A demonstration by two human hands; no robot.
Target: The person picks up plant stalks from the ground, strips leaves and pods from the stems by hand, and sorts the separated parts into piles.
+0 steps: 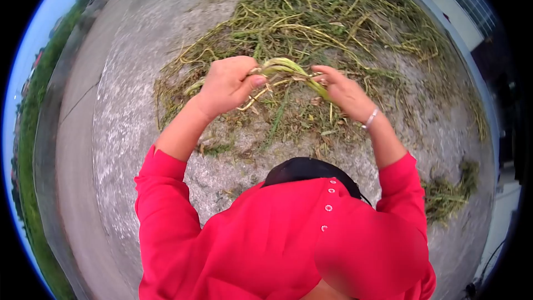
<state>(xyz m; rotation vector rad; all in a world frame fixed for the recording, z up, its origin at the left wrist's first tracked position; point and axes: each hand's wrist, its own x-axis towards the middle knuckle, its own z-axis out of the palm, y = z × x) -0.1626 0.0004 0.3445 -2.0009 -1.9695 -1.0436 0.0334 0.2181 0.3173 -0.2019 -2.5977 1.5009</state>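
Observation:
A bent bundle of green and yellowish plant stalks (283, 66) arches between my two hands, held up in front of my chest. My left hand (229, 82) is closed in a fist around one end, its thumb pressed along the stalks. At the other end, my right hand (347, 95) has its fingers curled round the stalks, partly hiding them. A few thin dry stems dangle below the bundle. Behind it on the ground spreads a wide heap of cut, drying plants (333, 14).
Loose bits of stalk and leaf (311, 122) litter the concrete ground (144, 78). A dark round seat or cushion (311, 169) shows just beyond my red top. A smaller plant pile (452, 194) lies at the right, near a white building (458, 16). Green vegetation lines the left edge.

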